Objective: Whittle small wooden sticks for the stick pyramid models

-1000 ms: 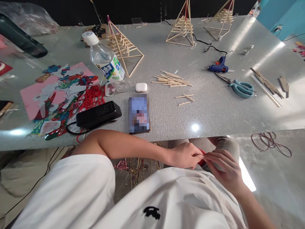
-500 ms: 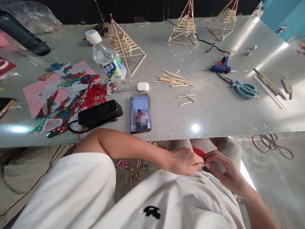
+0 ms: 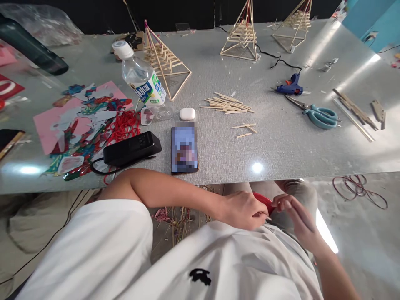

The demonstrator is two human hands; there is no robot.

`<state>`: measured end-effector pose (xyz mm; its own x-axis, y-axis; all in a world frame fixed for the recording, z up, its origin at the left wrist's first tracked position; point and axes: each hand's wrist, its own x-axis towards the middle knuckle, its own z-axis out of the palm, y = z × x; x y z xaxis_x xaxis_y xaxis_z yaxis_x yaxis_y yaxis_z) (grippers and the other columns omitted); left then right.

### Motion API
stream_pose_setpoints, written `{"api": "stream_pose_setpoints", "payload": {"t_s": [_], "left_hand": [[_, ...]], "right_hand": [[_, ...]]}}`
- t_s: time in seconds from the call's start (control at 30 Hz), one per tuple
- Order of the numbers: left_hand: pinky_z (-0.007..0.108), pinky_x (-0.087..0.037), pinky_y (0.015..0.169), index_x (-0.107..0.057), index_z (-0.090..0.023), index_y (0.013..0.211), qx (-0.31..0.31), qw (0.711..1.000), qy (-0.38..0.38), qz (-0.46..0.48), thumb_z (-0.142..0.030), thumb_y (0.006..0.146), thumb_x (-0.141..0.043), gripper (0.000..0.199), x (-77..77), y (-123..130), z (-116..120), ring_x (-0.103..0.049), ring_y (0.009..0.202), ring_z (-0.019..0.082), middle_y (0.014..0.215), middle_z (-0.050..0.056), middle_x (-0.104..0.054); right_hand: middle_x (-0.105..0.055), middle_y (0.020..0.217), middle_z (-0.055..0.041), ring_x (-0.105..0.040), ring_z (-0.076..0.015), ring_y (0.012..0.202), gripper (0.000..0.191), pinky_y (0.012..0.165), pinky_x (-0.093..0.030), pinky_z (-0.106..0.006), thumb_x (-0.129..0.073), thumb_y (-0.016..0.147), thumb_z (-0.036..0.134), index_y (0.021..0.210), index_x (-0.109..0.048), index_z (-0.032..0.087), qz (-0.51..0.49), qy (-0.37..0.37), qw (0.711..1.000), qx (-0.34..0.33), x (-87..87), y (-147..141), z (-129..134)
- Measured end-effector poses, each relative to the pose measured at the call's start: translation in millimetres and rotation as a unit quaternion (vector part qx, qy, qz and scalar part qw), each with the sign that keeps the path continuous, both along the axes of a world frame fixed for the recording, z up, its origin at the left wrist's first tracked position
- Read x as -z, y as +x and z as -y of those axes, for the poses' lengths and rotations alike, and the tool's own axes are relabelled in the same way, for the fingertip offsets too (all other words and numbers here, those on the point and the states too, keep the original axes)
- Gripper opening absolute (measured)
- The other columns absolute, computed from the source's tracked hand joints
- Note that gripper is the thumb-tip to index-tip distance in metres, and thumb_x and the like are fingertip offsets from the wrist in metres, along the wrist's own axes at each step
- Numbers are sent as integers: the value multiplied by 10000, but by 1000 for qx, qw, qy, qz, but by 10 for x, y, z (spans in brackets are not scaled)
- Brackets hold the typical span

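Red piece at 4 o'clock, below the surface edge. Left hand curled by it, right hand fingers bunched at its end; I can't tell what either pinches. Looks mid-handling; next calls for fine fingertip control.

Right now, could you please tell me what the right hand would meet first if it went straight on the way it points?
The right hand would most likely meet the red curved-edged object first, with the left hand close beyond; depth is unclear, so it may already be touching.
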<state>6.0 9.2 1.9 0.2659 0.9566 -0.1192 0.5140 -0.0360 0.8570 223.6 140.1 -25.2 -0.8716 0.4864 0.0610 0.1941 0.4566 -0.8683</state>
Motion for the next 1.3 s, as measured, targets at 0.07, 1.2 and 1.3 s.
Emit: {"api": "stream_pose_setpoints", "payload": {"t_s": [0.07, 1.2, 1.3], "left_hand": [[266, -323, 588, -618, -198, 721, -9, 999, -31, 7, -192, 938, -611, 217, 11, 6, 3, -411, 541, 105, 577, -50, -511], [226, -437, 638, -731, -152, 756, -65, 977, -145, 142, -232, 1044, -571, 339, -106, -60, -67, -500, 521, 77, 709, 0, -753], [220, -442, 667, -738, -160, 796, -60, 982, -124, 130, -191, 1028, -587, 278, -72, -34, -59, -551, 565, 86, 703, -13, -752]], "right_hand": [[-690, 854, -45, -660, -186, 742, 327, 665, -569, -294, -372, 1139, 318, 907, -587, 237, -1, 47, 998, 47, 110, 12, -84], [-779, 870, -25, -706, -150, 694, 254, 639, -543, -276, -730, 952, 35, 1118, -682, 220, -87, 249, 964, -43, -46, 7, 165], [-758, 864, -24, -684, -140, 675, 195, 615, -518, -265, -700, 982, 58, 1085, -662, 218, -66, 214, 973, -50, 4, 38, 143]]}}
